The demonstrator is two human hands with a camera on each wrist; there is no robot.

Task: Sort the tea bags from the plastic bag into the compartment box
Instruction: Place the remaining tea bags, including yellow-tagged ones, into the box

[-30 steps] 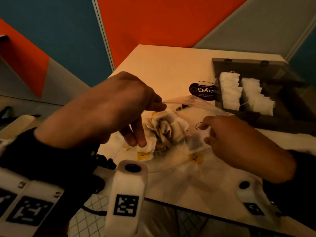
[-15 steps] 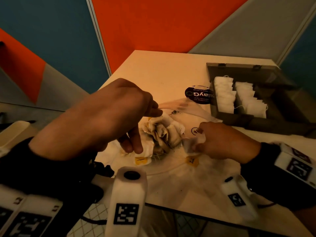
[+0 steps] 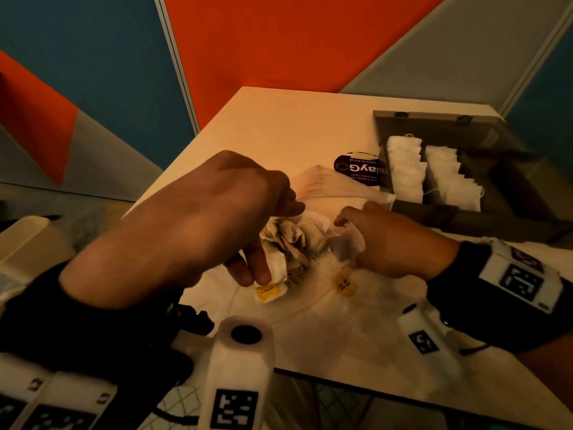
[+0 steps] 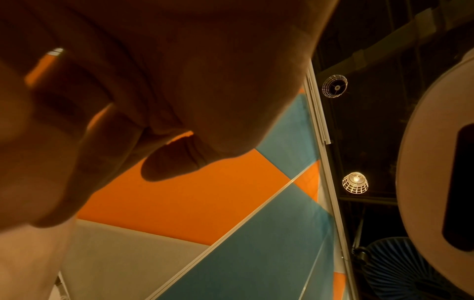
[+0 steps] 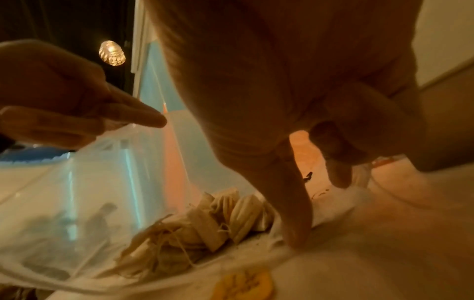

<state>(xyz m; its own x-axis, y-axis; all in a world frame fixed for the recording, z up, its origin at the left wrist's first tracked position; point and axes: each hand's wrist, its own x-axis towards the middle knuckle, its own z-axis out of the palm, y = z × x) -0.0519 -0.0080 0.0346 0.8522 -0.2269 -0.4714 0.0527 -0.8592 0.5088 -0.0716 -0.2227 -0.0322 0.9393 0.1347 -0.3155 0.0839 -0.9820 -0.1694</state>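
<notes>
Left hand (image 3: 198,225) pinches one plastic bag (image 3: 328,187) open; right hand (image 3: 393,243) pinches one tea bag (image 3: 347,243). Compartment box (image 3: 434,125) holds two filled rows.

The plastic bag (image 3: 328,187) is a thin clear one, lying flat and crumpled around the middle of the bench, with its upper sheet lifted up. Inside there's a messy clump of tea bags (image 3: 294,240), off-white and a bit stained, strings tangled, and two yellow tags (image 3: 345,283) poking out toward the near edge. The compartment box (image 3: 446,128) is a dark one sitting open by the bench's far right corner, with two neat rows of white tea bags (image 3: 406,169) standing in its leftmost compartments.
</notes>
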